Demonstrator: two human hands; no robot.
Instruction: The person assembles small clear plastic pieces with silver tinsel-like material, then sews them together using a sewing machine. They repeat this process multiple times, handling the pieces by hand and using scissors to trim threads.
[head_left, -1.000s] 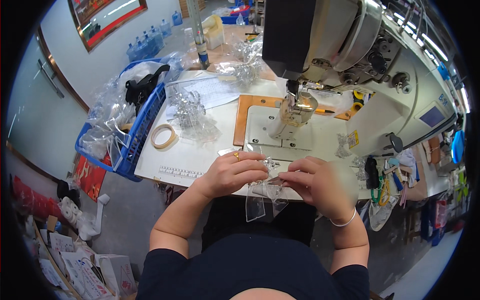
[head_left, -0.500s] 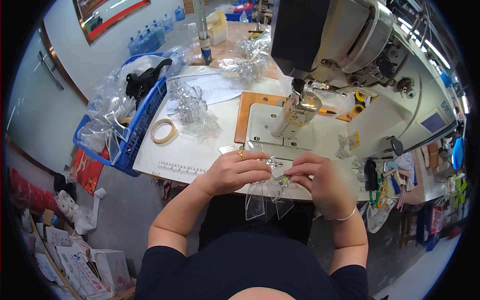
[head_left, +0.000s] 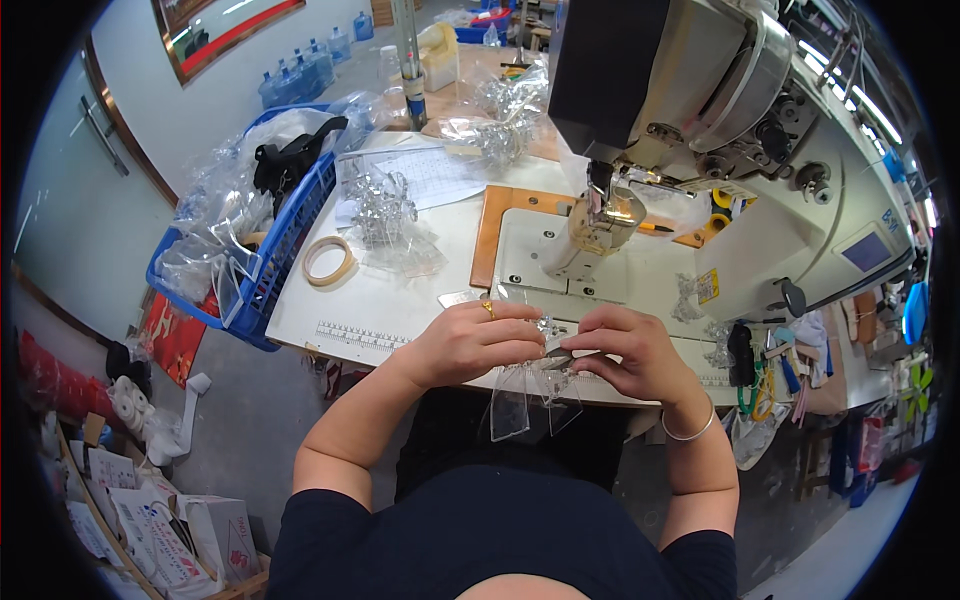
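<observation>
In front of the sewing machine [head_left: 600, 235], at the near edge of the table, my left hand [head_left: 475, 342] is closed on a bundle of clear plastic pieces [head_left: 512, 400]. Several of these stiff, see-through panels hang below the edge. Fingertips of my right hand [head_left: 640, 355] pinch a small greyish thing [head_left: 556, 358] against the bundle, close to the left fingertips; its kind is too small to tell. Crinkled, shiny plastic shows between the two hands. A heap of similar clear pieces [head_left: 385, 215] lies farther back on the left.
A roll of tape [head_left: 328, 261] rests left of the heap. A blue basket [head_left: 290, 255] full of clear plastic and a black item stands beside the table. A ruler strip [head_left: 360, 335] runs along the front edge. Scissors and tools [head_left: 765, 385] hang at the right.
My right hand has shifted slightly and turned, with thumb and fingers now more stretched toward the bundle. The hanging panels have swung a little; my left hand has barely moved.
</observation>
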